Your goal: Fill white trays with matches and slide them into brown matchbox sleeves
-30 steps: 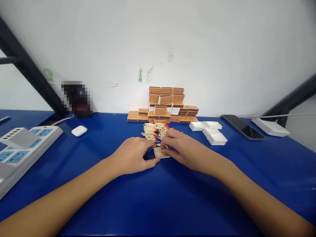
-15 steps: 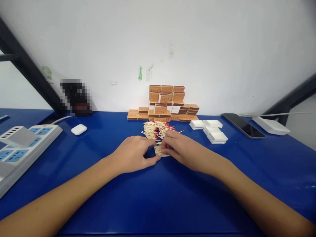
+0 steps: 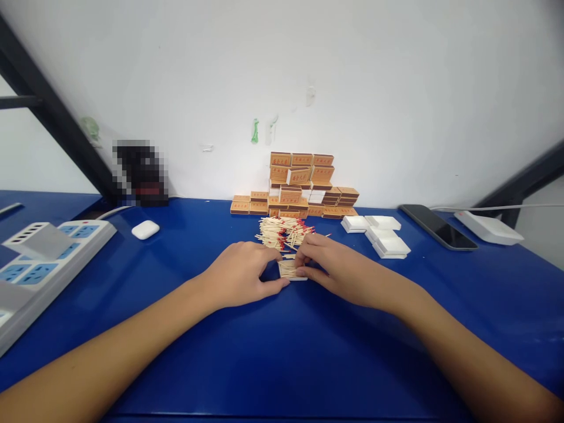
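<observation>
A small white matchbox tray (image 3: 292, 278) lies on the blue table in front of me, with pale matchsticks (image 3: 288, 269) inside. My left hand (image 3: 241, 273) holds the tray's left end, thumb at the near corner and fingers at the far one. Over its right part, my right hand (image 3: 328, 264) has thumb and fingers pressed together at the matchsticks; what sits between the fingertips is too small to make out. Just beyond the tray is a loose heap of red-tipped matches (image 3: 277, 232), partly hidden by my right hand.
Orange matchboxes (image 3: 302, 176) are stacked against the wall. White trays (image 3: 385, 242) are piled to the right, near a phone (image 3: 436, 228) and a white device (image 3: 488, 228). On the left are a white earbud case (image 3: 145, 230) and a power strip (image 3: 88, 238).
My right fingers have shifted slightly right along the tray, uncovering more matchsticks. My left hand keeps its hold. The whole view has moved a little.
</observation>
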Tool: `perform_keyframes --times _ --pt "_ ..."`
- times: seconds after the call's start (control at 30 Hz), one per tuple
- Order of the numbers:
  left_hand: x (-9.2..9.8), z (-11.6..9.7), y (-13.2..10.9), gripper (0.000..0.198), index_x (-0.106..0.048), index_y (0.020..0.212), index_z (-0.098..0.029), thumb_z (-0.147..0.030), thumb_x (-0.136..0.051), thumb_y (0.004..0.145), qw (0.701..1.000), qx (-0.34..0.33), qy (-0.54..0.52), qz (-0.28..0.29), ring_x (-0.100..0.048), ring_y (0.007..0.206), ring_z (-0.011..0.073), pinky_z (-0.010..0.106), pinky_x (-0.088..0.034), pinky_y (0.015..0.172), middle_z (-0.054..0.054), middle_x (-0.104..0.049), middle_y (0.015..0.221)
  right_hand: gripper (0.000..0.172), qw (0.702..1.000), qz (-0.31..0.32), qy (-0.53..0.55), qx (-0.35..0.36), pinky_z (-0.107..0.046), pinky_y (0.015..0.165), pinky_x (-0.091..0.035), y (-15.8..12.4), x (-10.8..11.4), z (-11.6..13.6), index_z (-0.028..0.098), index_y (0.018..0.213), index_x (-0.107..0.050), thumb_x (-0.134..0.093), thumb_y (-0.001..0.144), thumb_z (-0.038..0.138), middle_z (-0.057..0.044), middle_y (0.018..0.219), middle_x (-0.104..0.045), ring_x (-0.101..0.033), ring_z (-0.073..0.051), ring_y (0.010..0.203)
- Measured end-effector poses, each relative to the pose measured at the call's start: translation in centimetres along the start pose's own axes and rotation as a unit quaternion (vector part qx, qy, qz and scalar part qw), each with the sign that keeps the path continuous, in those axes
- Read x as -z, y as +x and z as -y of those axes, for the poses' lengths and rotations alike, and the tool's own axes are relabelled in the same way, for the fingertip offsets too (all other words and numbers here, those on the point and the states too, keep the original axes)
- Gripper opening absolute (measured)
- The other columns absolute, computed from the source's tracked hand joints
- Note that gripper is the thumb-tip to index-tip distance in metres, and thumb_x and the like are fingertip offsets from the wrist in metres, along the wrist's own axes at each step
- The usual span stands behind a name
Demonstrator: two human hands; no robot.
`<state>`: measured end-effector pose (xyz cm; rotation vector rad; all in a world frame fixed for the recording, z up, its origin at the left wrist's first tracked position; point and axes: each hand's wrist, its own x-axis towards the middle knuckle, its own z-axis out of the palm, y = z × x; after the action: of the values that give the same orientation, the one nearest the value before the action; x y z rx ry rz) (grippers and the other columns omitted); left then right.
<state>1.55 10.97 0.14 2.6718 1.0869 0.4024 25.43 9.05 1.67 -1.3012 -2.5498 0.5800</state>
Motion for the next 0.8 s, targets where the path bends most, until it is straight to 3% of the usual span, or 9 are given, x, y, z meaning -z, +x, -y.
perform_keyframes --times 0.5,0.7,0.8 --pt "0.55 0.35 0.01 0.041 -0.072 0.093 -0.019 -0.06 -0.073 0.091 1.0 -0.012 0.016 -0.015 -0.056 0.063 0.0153 0.028 -0.033 0.059 -0.001 -0.062 0.071 0.014 0.999 -0.041 0.018 0.024 -0.035 0.083 -0.047 0.17 -0.43 -0.3 0.021 0.095 -0.065 -0.057 0.105 0.025 -0.006 0.105 -0.064 -0.059 -0.021 0.098" --pt "0.66 0.71 0.18 0.024 -0.073 0.091 -0.021 -0.044 -0.074 0.095 0.999 -0.027 -0.022 -0.014 -0.052 0.061 0.0124 0.027 -0.033 0.06 -0.004 -0.057 0.068 0.012 0.999 -0.037 0.022 0.03 -0.035 0.082 -0.047 0.33 -0.33 -0.29 0.021 0.094 -0.068 -0.06 0.102 0.024 -0.006 0.102 -0.066 -0.06 -0.021 0.096" --pt "0.62 0.9 0.28 0.022 -0.073 0.095 -0.021 -0.044 -0.074 0.095 0.997 -0.012 -0.071 -0.021 -0.051 0.06 0.0117 0.026 -0.034 0.059 -0.005 -0.056 0.067 0.014 0.999 -0.029 0.037 0.027 -0.032 0.073 -0.045 0.44 -0.27 -0.64 0.021 0.091 -0.067 -0.06 0.103 0.027 -0.002 0.089 -0.066 -0.059 -0.017 0.082"
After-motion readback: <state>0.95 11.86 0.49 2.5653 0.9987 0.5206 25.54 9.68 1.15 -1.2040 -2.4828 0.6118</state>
